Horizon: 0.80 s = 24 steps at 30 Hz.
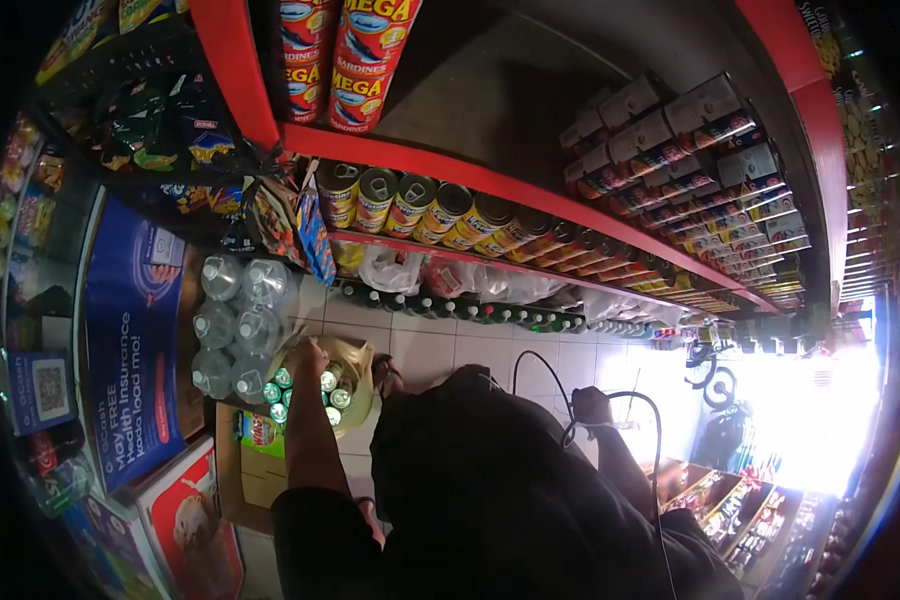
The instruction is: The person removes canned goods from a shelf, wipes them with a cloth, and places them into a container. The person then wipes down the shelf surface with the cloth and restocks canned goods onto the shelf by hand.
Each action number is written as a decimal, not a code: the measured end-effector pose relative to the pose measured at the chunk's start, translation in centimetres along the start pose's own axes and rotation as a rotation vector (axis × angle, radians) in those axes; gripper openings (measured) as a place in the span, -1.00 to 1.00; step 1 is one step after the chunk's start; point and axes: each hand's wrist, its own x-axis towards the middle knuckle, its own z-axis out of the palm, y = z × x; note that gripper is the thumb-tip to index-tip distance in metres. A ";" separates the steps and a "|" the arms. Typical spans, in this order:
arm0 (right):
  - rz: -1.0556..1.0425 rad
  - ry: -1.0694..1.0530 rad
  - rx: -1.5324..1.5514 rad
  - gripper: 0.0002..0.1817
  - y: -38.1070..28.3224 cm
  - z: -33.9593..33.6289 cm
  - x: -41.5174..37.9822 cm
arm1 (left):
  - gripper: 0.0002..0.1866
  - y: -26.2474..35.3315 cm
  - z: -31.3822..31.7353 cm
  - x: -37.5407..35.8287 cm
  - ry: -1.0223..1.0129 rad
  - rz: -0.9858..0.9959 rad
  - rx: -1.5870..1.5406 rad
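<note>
My left hand (312,356) reaches down to the far rim of a yellowish plastic bag (355,352) on the floor, its fingers closed at the bag's edge. Several green-topped cans (332,415) stand inside the bag, on both sides of my forearm. My right hand (591,407) is held out to the right, its fingers closed. A black cable (538,355) loops around and past it; whatever that hand holds is too dark to make out.
Clear plastic bottles (240,320) stand beyond the bag on the left. A cardboard box (232,485) with a green packet (258,432) sits beside it. Ahead run shelves with yellow cans (410,205) and a row of bottles (450,308). Bright daylight enters at right.
</note>
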 end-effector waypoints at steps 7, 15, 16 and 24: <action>0.028 -0.235 -0.820 -0.78 -8.1 -3.2 -0.8 | -0.44 -0.3 0.8 0.3 0.007 0.065 -0.010; -0.040 -0.126 -0.663 -0.81 -5.7 -2.3 -0.3 | -0.43 -0.1 0.2 -0.2 0.006 0.081 0.050; -0.130 -0.133 -0.720 -0.81 -5.5 -2.5 -0.1 | -0.44 -0.1 0.1 -0.2 0.005 0.082 0.030; 0.095 -0.154 -0.433 -0.78 -6.2 -2.7 2.5 | -0.45 1.1 -1.4 -1.4 0.197 0.063 -0.017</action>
